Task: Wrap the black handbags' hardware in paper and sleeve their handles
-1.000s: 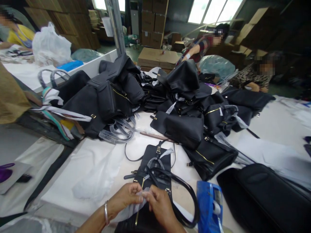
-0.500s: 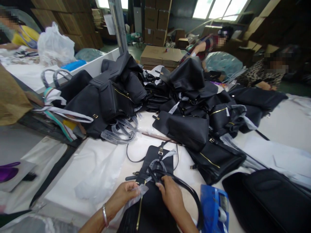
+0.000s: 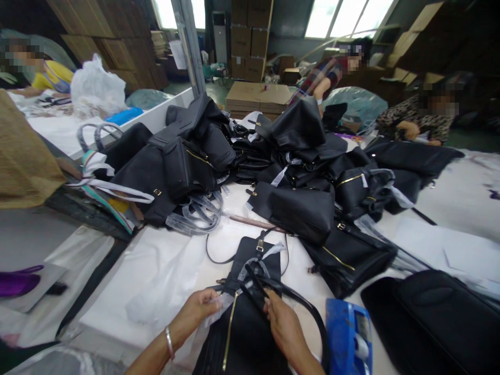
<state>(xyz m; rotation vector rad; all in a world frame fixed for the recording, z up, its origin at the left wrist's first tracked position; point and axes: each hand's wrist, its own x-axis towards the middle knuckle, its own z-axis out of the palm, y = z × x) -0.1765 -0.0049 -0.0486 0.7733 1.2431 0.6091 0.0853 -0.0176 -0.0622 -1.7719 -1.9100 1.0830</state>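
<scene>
A black handbag (image 3: pixel 250 333) with a gold zipper lies flat on the white table right in front of me. My left hand (image 3: pixel 197 310), a bangle on its wrist, pinches a strip of clear plastic wrap (image 3: pixel 219 304) at the bag's left edge. My right hand (image 3: pixel 285 325) rests on the bag and its fingers close on the black carry handle (image 3: pixel 300 304), which arcs off to the right. Clear wrap is wound round the handle's far end.
A heap of black handbags (image 3: pixel 297 156) fills the table's middle. A blue tape dispenser (image 3: pixel 347 336) sits right of my hands, a large black bag (image 3: pixel 437 323) beyond it. Loose plastic film (image 3: pixel 164 281) lies left. Other people work at the far side and far left.
My hands, pinched together on the plastic strip a second ago, have parted: the right went onto the handle, the left kept the strip. The view shifted slightly.
</scene>
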